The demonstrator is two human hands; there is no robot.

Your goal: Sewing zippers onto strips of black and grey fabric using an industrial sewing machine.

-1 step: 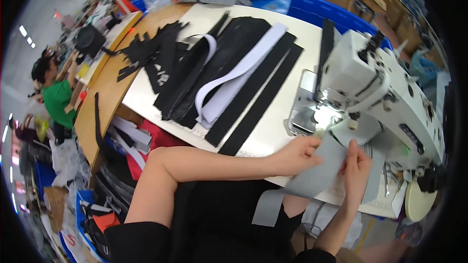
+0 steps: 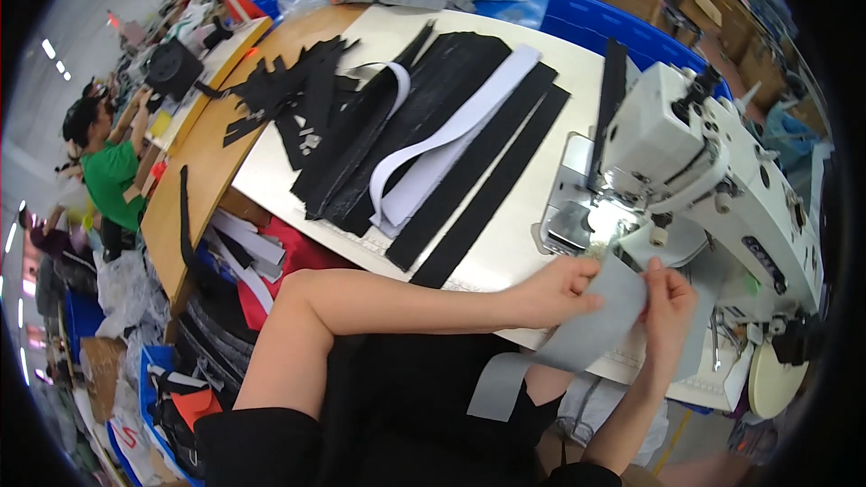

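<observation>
A grey fabric strip (image 2: 595,320) stretches between my two hands in front of the sewing machine (image 2: 695,162). Its loose tail curls down over my lap. My left hand (image 2: 555,293) pinches the strip's left edge, fingers curled, close to the lit needle area. Along the opposite edge, my right hand (image 2: 669,302) grips the strip between thumb and fingers. The strip's upper end lies near the presser foot, where hands and machine parts partly hide it. More grey material (image 2: 695,334) hangs beside my right hand.
On the white table (image 2: 505,243) lie long black strips (image 2: 492,185), a folded white strip (image 2: 442,149) and a heap of black scraps (image 2: 293,90). A blue bin (image 2: 586,22) stands behind the table. A person in green (image 2: 113,176) works at the far left.
The grey strip between my hands has shifted and shows a flatter, clearer face near the machine. Both hands still hold it. The whole view has moved slightly.
</observation>
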